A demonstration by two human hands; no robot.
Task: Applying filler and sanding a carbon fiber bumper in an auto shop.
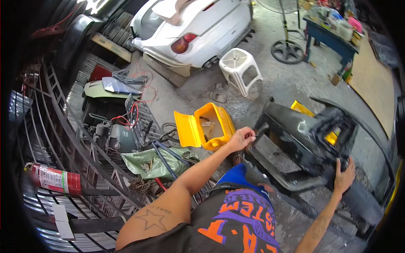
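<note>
A large black car bumper point(295, 126) with wide openings lies in front of me to the right. My left hand point(242, 138) is at its left end, thumb and fingertips pinched together; whatever is between them is too small to make out. On the bumper's near right part rests my right hand point(344, 176), with the thumb on one side and the fingers curled over a black edge. Just left of my left hand, a yellow plastic container point(225, 122) has its flap folded out, and a few small pieces show inside.
Beyond stand a white plastic stool point(236, 61), a white car point(198, 38), a wheeled stand point(287, 51) and a cluttered blue table point(333, 40). Metal railings point(63, 109), a red extinguisher point(57, 179), a compressor point(120, 137) and a green sack point(156, 164) crowd the left.
</note>
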